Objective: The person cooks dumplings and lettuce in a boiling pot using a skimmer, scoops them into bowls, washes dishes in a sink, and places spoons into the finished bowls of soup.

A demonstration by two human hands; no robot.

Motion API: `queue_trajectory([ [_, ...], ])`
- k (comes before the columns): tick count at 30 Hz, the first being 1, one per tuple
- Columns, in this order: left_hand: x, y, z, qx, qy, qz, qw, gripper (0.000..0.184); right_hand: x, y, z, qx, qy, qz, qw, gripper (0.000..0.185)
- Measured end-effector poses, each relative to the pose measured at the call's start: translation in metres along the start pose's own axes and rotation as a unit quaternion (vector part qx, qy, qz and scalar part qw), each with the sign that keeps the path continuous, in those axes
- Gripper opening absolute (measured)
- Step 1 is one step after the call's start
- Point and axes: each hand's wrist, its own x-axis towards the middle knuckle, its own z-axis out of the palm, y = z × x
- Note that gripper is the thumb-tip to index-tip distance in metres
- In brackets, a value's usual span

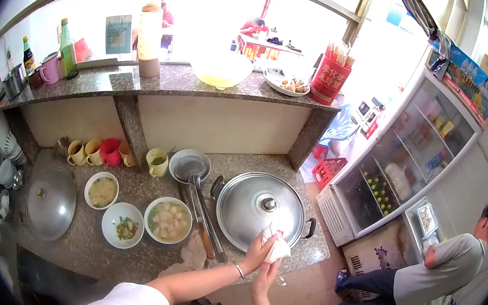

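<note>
In front of the lidded pot, my left hand [257, 254] and my right hand [264, 277] are close together, both closed on a crumpled white tissue or cloth [279, 250]. A bracelet circles my left wrist. Beyond them, the big metal pot [244, 204] has its lid on, with a black knob on top. Left of it, a metal strainer [190, 165] and long-handled tools [207, 214] lie on the counter. Nearby stand a bowl of soup with pale chunks [169, 220], a bowl with chopped greens [123, 225] and a smaller bowl of broth [101, 190].
A domed lid [51, 203] rests at the counter's left, near several cups [111, 152]. A beige cloth [188, 257] lies at the front edge. The upper ledge [184, 93] carries bottles, a large bowl and a red chopstick holder [329, 81]. Another person [438, 274] stands right, by a fridge [406, 153].
</note>
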Motion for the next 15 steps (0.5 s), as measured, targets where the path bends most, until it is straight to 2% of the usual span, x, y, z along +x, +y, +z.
queue_trajectory([
  [2, -0.002, 0.004, -0.006, 0.049, -0.026, 0.004, 0.998, 0.032, -0.002, 0.006, 0.005, -0.011, 0.019, 0.016, 1.000, 0.033],
  [4, -0.004, 0.016, -0.008, 0.120, -0.042, -0.002, 0.992, 0.036, 0.010, -0.006, 0.012, 0.098, 0.102, 0.062, 0.988, 0.030],
  [5, -0.002, 0.008, -0.013, 0.151, -0.081, -0.068, 0.983, 0.044, 0.020, 0.021, -0.005, 0.079, 0.089, 0.141, 0.983, 0.025],
  [6, -0.004, 0.009, -0.015, 0.149, -0.074, -0.074, 0.983, 0.044, 0.032, 0.034, -0.011, 0.172, 0.127, 0.197, 0.957, 0.025],
  [8, -0.009, 0.013, -0.017, 0.231, -0.124, 0.058, 0.963, 0.059, 0.063, 0.045, -0.020, 0.268, 0.121, 0.168, 0.941, 0.040],
  [10, -0.014, 0.012, -0.036, 0.227, -0.198, -0.050, 0.952, 0.071, 0.098, 0.007, -0.020, 0.281, 0.224, 0.229, 0.904, 0.040],
  [12, -0.030, 0.007, -0.064, 0.266, -0.156, -0.008, 0.951, 0.063, 0.127, -0.014, -0.016, 0.226, 0.269, 0.118, 0.929, 0.047],
  [13, -0.039, 0.008, -0.083, 0.255, -0.173, -0.051, 0.950, 0.059, 0.145, -0.002, -0.019, 0.236, 0.264, 0.061, 0.933, 0.049],
  [14, -0.050, 0.009, -0.105, 0.247, -0.187, -0.088, 0.947, 0.055, 0.160, 0.010, -0.020, 0.239, 0.207, 0.035, 0.948, 0.049],
  [15, -0.066, 0.007, -0.126, 0.205, -0.188, -0.147, 0.949, 0.051, 0.176, 0.026, -0.012, 0.247, 0.195, 0.019, 0.949, 0.043],
])
